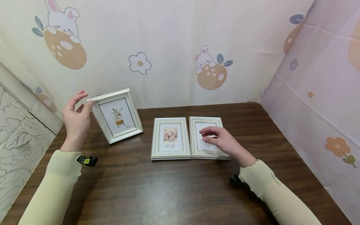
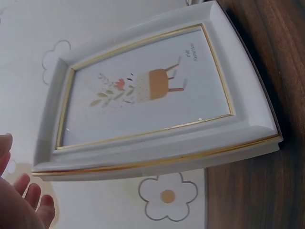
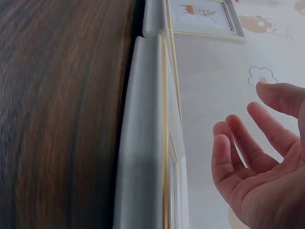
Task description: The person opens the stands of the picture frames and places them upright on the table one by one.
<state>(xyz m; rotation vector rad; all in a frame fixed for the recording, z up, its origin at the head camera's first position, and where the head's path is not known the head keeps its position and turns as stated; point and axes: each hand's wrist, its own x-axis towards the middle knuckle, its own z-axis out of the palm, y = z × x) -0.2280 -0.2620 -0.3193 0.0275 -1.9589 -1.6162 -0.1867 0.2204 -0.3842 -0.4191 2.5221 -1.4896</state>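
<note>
Head view is showing the left hand (image 1: 76,117) at a corner of a standing picture frame (image 1: 116,117) and the right hand (image 1: 220,139) hovering above a flat frame (image 1: 200,149), while left wrist view is showing loosely parted fingers (image 2: 33,195) and right wrist view slackly curved fingers (image 3: 274,129).

Dark wood-grain bench (image 1: 126,197) below left grip (image 1: 76,117) and right grip (image 1: 222,140); soft glare (image 1: 161,195) between them, nearer. Pale rabbit-and-flower cloth (image 1: 168,34) hangs beyond both.
</note>
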